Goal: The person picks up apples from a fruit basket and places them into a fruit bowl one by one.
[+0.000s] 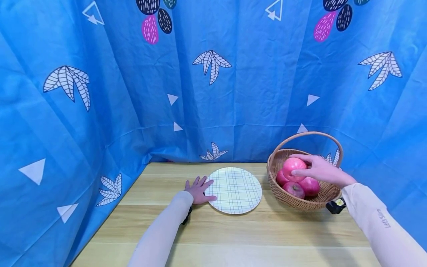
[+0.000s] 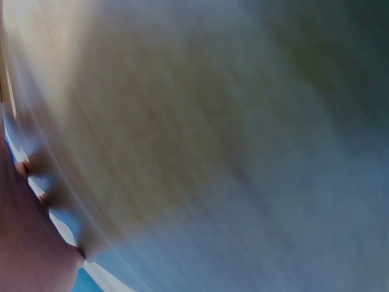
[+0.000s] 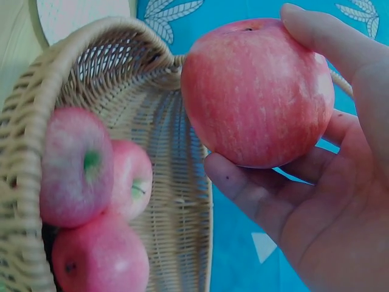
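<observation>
My right hand (image 1: 315, 170) grips a red apple (image 1: 295, 169) between thumb and fingers, over the wicker basket (image 1: 283, 196). In the right wrist view the held apple (image 3: 258, 94) shows whole, with the thumb along its top side and fingers beneath. Three more apples (image 3: 100, 255) lie together inside the basket. My left hand (image 1: 199, 191) has its fingers spread, the thumb and fingertips resting on the left rim of a round plate (image 1: 235, 191) with a grid pattern. The left wrist view is mostly blurred tabletop, with part of the hand (image 2: 36, 237) at the lower left.
The basket's arched handle (image 1: 308, 134) rises over its opening, behind my right hand. Both basket and plate stand on a light wooden table (image 1: 213, 233). A blue patterned curtain (image 1: 213, 104) hangs along the back and both sides. The plate lies left of the basket.
</observation>
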Demonstrator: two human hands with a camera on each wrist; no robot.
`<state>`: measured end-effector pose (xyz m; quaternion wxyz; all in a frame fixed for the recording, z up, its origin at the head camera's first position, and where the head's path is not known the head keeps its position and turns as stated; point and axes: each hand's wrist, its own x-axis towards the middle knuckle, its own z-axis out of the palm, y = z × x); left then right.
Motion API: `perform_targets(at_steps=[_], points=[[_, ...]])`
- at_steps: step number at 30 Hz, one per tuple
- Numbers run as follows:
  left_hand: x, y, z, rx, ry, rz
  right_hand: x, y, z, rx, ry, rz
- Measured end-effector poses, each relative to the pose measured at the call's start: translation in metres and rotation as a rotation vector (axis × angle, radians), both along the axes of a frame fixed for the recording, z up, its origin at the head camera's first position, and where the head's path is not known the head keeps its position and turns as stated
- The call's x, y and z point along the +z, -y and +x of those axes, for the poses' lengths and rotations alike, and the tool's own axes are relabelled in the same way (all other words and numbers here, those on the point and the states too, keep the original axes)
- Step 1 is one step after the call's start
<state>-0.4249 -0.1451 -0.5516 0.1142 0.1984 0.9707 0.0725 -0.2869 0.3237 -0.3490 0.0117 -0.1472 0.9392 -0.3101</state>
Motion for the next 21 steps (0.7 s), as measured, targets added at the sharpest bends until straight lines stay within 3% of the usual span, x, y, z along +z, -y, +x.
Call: perform_targets(at_steps=[7,21], points=[[0.004,-0.001,0.003,0.001,-0.001,0.006,0.003,0.012,-0.002,0.011,-0.015,0.006],[-0.001,-0.001,0.0,0.011,0.002,0.012,0.009,0.043,-0.007,0.038,-0.021,0.009]])
